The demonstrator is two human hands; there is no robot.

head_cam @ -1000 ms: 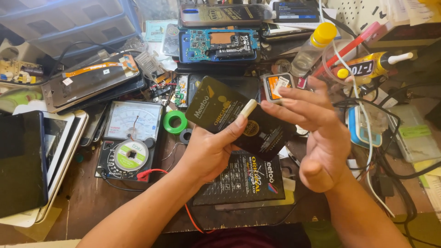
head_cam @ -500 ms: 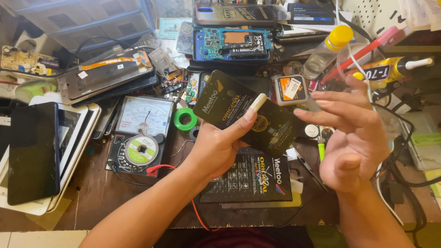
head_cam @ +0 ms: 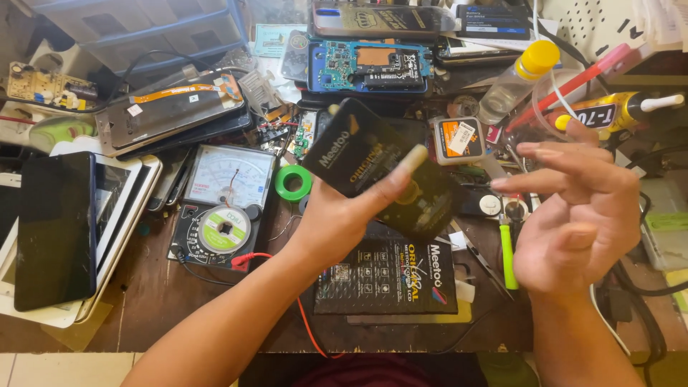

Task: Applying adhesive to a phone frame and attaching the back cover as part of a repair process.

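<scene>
My left hand (head_cam: 342, 218) grips a flat black packet with gold print (head_cam: 373, 161), holding it tilted above the cluttered workbench, thumb across its front. My right hand (head_cam: 577, 215) hovers to the right of the packet, fingers spread and slightly curled, holding nothing and apart from the packet. Under both hands lies a second flat black box with white and gold print (head_cam: 390, 276). A small orange and white box (head_cam: 457, 140) sits just behind the packet.
An analog multimeter (head_cam: 218, 204) with a solder spool, a green tape roll (head_cam: 293, 183), an opened phone with bare circuit board (head_cam: 369, 68), dark phone screens (head_cam: 56, 229) at left, glue tube (head_cam: 620, 111), bottle with yellow cap (head_cam: 519, 79), green-handled tool (head_cam: 507, 251), wooden desk edge (head_cam: 215, 337).
My right hand let go of the packet's right edge and drew away to the right, fingers opening. My left hand kept the packet, tilting it slightly. The view shifted a little.
</scene>
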